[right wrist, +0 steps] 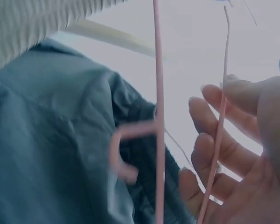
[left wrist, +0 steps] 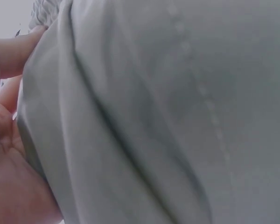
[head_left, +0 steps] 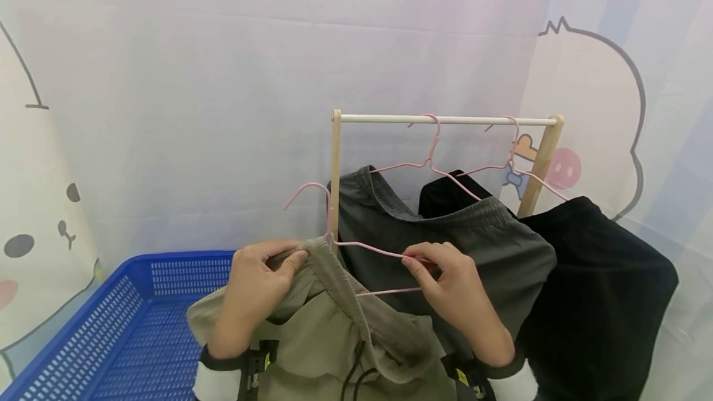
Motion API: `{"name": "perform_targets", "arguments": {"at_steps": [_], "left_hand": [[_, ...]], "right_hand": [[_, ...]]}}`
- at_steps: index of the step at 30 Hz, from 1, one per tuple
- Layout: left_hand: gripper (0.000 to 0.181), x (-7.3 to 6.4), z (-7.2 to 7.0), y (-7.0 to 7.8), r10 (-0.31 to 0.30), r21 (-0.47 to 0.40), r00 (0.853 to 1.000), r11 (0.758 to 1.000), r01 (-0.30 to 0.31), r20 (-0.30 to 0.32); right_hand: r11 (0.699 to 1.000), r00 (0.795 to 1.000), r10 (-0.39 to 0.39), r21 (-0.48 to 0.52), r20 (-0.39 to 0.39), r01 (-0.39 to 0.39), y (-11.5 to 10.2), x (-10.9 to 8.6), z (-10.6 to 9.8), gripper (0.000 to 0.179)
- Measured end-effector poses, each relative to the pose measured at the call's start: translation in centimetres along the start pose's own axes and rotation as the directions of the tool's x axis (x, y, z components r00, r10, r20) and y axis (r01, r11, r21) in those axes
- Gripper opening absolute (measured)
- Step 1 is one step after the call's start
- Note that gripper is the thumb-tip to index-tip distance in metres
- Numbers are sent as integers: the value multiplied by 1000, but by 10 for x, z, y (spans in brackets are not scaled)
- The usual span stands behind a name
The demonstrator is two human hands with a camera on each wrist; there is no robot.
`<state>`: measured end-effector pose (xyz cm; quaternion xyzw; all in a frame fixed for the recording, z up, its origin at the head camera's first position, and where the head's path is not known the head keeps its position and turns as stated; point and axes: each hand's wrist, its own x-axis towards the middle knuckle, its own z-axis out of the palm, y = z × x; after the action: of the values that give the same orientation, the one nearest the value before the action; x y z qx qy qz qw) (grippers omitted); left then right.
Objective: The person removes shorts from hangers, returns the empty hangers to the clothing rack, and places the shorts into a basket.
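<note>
Khaki drawstring pants point(head_left: 312, 339) hang in front of the body, their elastic waistband point(head_left: 334, 277) gathered at one side. My left hand point(head_left: 256, 293) pinches that waistband between thumb and fingers, close to the neck of a pink hanger point(head_left: 374, 249). The hanger's left part is hidden by the cloth, and its hook points up and left. On the other side, my right hand point(head_left: 453, 283) pinches the hanger's right arm with thumb and index finger. In the right wrist view the pink rod point(right wrist: 224, 93) runs across the fingers, the others loosely bent.
Behind the hands stands a small rack with a white rail point(head_left: 384, 119) and wooden posts. Dark grey pants point(head_left: 445, 252) and black pants point(head_left: 596, 277) hang from it on pink hangers. A blue plastic basket point(head_left: 133, 265) sits at the left. Printed curtains surround everything.
</note>
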<state>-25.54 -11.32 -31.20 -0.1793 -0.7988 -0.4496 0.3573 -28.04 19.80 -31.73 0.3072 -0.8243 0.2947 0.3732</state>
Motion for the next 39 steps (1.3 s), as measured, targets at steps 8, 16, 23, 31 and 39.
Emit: {"name": "perform_targets", "arguments": {"at_steps": [8,16,23,31,39], "left_hand": [[15,1,14,9,41,-16,998,999,-40,43],[15,1,14,10,27,0,998,1000,-27,50],[12,2,14,9,13,-1,997,1000,-13,77],[11,1,14,1,-7,5,995,1000,7,97],[14,0,8,-4,-47,-5,993,999,47,110]], "right_hand": [[996,995,-93,0,-25,93,-12,0,11,14],[998,998,-58,-3,-1,58,-12,-1,9,13],[999,999,-36,-4,-25,36,-8,-1,4,14],[1000,999,10,13,-43,-10,-3,0,-6,14],[999,995,38,-11,-90,-39,5,1,-24,13]]}}
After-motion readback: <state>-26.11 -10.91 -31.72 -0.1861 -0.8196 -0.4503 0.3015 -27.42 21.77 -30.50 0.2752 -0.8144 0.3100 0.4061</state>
